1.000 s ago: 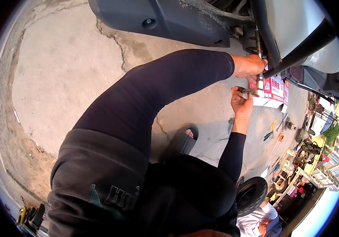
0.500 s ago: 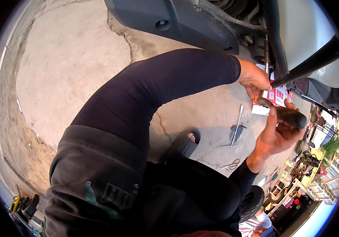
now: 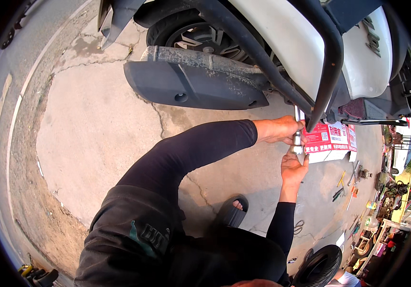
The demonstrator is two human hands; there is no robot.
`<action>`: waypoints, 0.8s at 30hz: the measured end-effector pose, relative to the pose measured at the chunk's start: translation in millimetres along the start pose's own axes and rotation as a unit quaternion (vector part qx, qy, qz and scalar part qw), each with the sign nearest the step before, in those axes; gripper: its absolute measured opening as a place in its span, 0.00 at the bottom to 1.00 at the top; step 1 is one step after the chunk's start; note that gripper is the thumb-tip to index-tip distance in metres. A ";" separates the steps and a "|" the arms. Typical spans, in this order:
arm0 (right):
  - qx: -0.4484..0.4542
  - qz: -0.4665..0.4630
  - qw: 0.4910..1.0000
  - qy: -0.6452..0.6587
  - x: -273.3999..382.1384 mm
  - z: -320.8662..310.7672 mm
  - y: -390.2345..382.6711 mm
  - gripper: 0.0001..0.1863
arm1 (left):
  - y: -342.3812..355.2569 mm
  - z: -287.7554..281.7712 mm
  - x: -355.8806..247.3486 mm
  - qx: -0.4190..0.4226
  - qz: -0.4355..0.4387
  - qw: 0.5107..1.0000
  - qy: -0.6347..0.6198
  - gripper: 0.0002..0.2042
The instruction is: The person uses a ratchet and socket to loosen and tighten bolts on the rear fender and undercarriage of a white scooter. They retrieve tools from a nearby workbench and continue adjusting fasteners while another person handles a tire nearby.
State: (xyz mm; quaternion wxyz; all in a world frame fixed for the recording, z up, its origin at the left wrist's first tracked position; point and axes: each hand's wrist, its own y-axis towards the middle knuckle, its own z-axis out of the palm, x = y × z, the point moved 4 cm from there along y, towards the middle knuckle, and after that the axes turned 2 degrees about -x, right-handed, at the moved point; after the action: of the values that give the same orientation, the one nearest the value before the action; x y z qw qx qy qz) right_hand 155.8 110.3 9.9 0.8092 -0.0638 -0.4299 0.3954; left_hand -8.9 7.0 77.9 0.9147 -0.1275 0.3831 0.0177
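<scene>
My left hand [image 3: 281,130] is closed around a shiny metal socket wrench [image 3: 297,136] with a long shaft, which points up under the scooter's frame [image 3: 275,81]. Below it, my right hand [image 3: 292,172] has its fingers closed at the wrench's lower end, the thumb out to the side. The wrench's far end goes out of sight behind the frame tube. A grey muffler cover [image 3: 181,86] lies left of the wrench, in front of the wheel [image 3: 167,33]. Just right of my hands is a red and white printed cardboard sheet [image 3: 327,138] on the ground.
A black bent guard tube [image 3: 332,57] overhangs my hands on the right. Scissors [image 3: 299,227], pliers [image 3: 338,193] and other tools lie on the cracked concrete. A loose tyre [image 3: 319,268] is near my right side. Cluttered shelving [image 3: 370,244] stands farther right.
My view has shifted, showing more of the scooter. My right hand has come in below my left; the dark rounded handle it held no longer shows. My left hand stays at the metal shaft.
</scene>
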 end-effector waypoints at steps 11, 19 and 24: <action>0.244 -0.424 0.569 -0.661 19.2 166.2 -150.9 0.17 | 9.8 1.2 -1.4 0.029 0.024 0.999 0.037 0.25; 0.193 0.015 0.885 -0.423 -80.9 50.4 -71.0 0.27 | 25.5 -1.1 2.9 -0.050 0.041 0.998 -0.023 0.25; -0.003 0.090 0.996 0.007 -15.1 34.9 -27.6 0.30 | 12.9 8.4 -8.9 -0.106 0.060 0.992 -0.032 0.25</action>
State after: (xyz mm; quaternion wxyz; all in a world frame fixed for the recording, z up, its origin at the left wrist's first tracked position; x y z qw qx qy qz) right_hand 141.1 72.8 34.1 0.7730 -0.1078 -0.4177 0.4651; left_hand -11.0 22.2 87.0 0.9053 -0.1999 0.3561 0.1168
